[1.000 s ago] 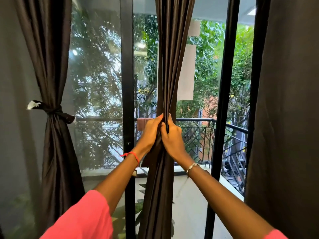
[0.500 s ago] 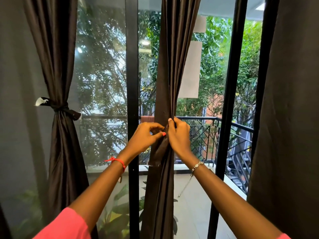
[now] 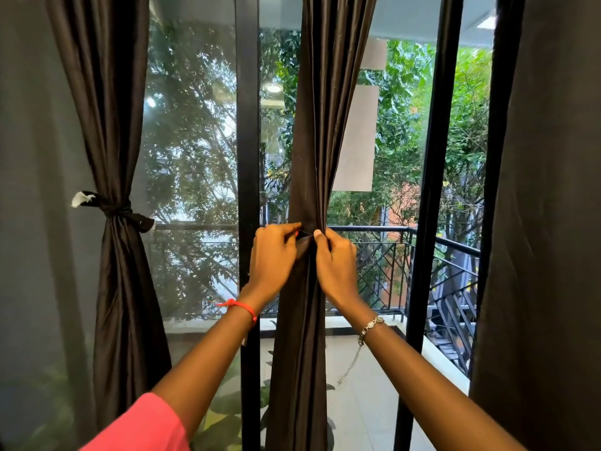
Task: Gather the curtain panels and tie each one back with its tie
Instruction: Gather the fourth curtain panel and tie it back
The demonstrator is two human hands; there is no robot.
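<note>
Bright daylight is entering from the far side through the glass panes (image 3: 195,151), backlighting the dark curtain panels (image 3: 325,125), whose folds are showing only a faint sheen. Round lamp reflections (image 3: 272,88) are glaring on the left glass. Wide-angle distortion is tilting the frame posts (image 3: 432,190) near the right edge, and the near left corner is going soft.

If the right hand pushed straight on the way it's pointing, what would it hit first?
The gathered middle curtain panel, which the right hand is pinching. Just beyond that fold sits the left hand, seemingly almost touching, though depth is unclear.
</note>
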